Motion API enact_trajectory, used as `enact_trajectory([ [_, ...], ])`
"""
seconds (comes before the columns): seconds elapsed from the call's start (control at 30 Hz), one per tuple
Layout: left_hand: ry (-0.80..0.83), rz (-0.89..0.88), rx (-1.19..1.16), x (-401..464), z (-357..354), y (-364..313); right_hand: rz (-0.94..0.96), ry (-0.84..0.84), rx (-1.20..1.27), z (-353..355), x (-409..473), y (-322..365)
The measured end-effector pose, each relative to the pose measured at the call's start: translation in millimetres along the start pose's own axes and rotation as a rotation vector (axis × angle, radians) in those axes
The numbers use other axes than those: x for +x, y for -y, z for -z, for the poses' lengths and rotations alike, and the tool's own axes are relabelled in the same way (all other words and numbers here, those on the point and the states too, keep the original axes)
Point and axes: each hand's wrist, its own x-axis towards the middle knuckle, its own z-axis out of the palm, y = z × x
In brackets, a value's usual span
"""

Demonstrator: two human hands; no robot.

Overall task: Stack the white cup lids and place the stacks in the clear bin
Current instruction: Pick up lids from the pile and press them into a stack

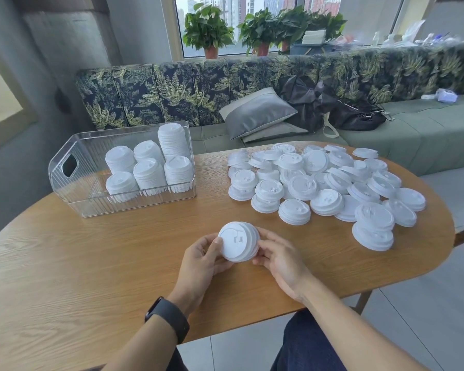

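A short stack of white cup lids (238, 241) is tilted on its side just above the wooden table (91, 263), top face toward me. My left hand (202, 259) grips its left rim with thumb and fingers. My right hand (277, 257) holds its right side, fingers curled behind it. A wide heap of loose white lids (324, 183) covers the table's far right. The clear bin (75, 188) stands at the far left and holds several lid stacks (149, 167), the tallest at its back right.
A leaf-patterned sofa (198, 87) with grey cushions (257, 113) and a black bag (354, 113) runs behind the table. Potted plants (209, 30) stand on the windowsill. My knee in dark trousers (306, 344) is below the table's near edge.
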Motion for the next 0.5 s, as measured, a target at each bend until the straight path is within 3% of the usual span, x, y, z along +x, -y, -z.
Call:
enact_trajectory([
  [0.5, -0.065, -0.013, 0.007, -3.5, -4.7, -0.7, 0.014, 0.018, 0.003, -5.9, -3.3, -0.3],
])
